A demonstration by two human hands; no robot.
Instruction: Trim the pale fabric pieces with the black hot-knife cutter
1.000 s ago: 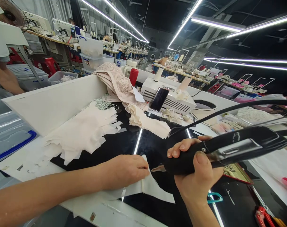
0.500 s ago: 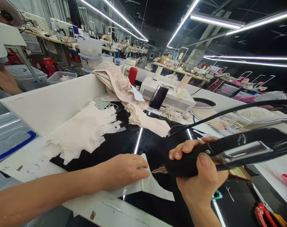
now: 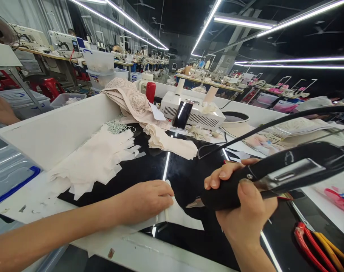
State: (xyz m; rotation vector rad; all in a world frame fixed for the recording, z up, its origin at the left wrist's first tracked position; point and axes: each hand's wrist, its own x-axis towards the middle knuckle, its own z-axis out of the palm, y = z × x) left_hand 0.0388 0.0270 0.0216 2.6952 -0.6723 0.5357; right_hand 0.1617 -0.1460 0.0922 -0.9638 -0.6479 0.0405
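My left hand (image 3: 145,200) lies flat on a pale fabric piece (image 3: 183,217), pinning it to the black glossy tabletop (image 3: 149,170). My right hand (image 3: 245,211) grips a black corded cutting tool (image 3: 274,175) by its handle. The tool's metal tip (image 3: 193,204) rests at the right edge of that fabric piece, close to my left fingertips. Its black cord (image 3: 274,130) arcs up and off to the right.
A heap of cut pale fabric pieces (image 3: 95,158) lies left, against a white wall panel (image 3: 55,128). Folded lace fabric (image 3: 132,100), a white box unit (image 3: 191,113) with a phone (image 3: 182,114) and a red bottle (image 3: 151,91) stand behind. Red-handled tools (image 3: 310,238) lie at right.
The view has shifted slightly down and left. Both hands stay on the fabric piece and the tool, with the tip still at the fabric's edge.
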